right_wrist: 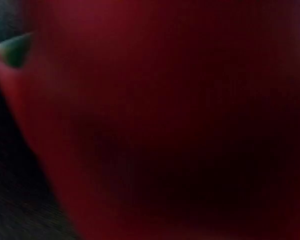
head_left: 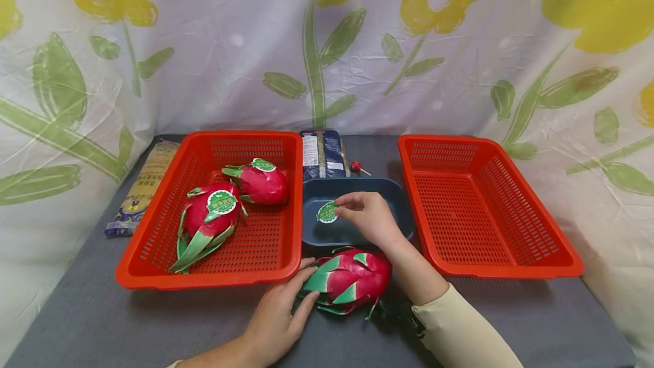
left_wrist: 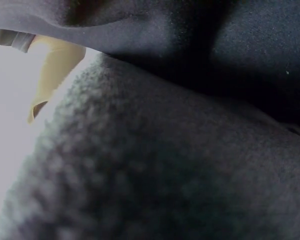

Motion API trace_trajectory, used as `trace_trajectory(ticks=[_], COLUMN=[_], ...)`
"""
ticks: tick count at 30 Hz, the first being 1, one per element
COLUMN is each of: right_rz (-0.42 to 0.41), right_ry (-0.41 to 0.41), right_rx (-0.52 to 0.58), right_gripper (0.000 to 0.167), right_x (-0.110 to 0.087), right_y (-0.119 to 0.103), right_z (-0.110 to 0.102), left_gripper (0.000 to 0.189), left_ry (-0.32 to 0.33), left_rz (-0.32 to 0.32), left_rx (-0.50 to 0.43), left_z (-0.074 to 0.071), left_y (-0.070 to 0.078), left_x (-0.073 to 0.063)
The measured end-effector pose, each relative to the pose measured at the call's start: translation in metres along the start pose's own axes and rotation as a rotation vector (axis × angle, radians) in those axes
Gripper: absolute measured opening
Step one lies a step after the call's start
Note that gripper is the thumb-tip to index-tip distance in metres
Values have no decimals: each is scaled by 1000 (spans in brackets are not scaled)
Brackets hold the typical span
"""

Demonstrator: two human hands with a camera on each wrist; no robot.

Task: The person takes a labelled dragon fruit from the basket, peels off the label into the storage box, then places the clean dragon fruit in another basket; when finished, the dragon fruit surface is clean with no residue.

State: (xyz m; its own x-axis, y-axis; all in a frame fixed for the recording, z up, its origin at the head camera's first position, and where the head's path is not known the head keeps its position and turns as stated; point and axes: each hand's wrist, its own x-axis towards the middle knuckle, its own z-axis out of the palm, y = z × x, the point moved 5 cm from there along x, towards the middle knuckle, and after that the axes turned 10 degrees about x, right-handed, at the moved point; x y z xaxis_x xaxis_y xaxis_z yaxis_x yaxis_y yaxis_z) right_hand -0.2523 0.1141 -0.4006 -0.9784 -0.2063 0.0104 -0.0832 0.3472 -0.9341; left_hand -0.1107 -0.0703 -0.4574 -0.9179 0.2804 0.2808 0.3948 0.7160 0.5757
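Observation:
My right hand pinches a round green-and-white sticker by its edge, over the dark blue basin. Below the basin a red dragon fruit with green scales lies on its side on the table. Extended fingers of my left hand touch its leafy left end. The right wrist view is filled by the blurred red skin of the dragon fruit. In the left wrist view only dark cloth and a blurred grey surface appear, without the hand.
A red basket at left holds two stickered dragon fruits. Another red basket stands at right. Behind the basin are a dark blue packet and a red lollipop. A yellowish packet lies at far left.

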Motion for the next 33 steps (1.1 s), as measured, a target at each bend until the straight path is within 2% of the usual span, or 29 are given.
trace_trajectory(ticks=[8, 12, 17, 22, 24, 28, 30, 33], right_rz=[75, 51, -15, -47, -81, -148, -166, -190], right_ry=[-147, -279, -454, -584, -617, -664, -677, -677], right_rx=[-85, -137, -264, -342, -365, -361, -341, -312], right_gripper=[21, 23, 30, 29, 33, 43, 44, 42], right_x=[9, 10, 6, 7, 18, 46, 52, 36], right_y=[15, 18, 17, 20, 41, 96, 109, 72], right_z=[11, 19, 27, 34, 36, 42, 44, 42], left_gripper=[48, 47, 47, 48, 48, 48, 47, 47], left_ry=[-17, -10, -23, -35, -31, -29, -26, -24], left_rz=[-13, -2, -11, -14, -7, -1, 0, -1], left_rx=[26, 34, 26, 18, 17, 10, 11, 5], left_z=[0, -1, -1, 0, 0, -1, -1, -1], left_y=[0, 1, 0, -1, -1, 0, 0, 0], left_x=[1, 1, 2, 2, 2, 2, 2, 2])
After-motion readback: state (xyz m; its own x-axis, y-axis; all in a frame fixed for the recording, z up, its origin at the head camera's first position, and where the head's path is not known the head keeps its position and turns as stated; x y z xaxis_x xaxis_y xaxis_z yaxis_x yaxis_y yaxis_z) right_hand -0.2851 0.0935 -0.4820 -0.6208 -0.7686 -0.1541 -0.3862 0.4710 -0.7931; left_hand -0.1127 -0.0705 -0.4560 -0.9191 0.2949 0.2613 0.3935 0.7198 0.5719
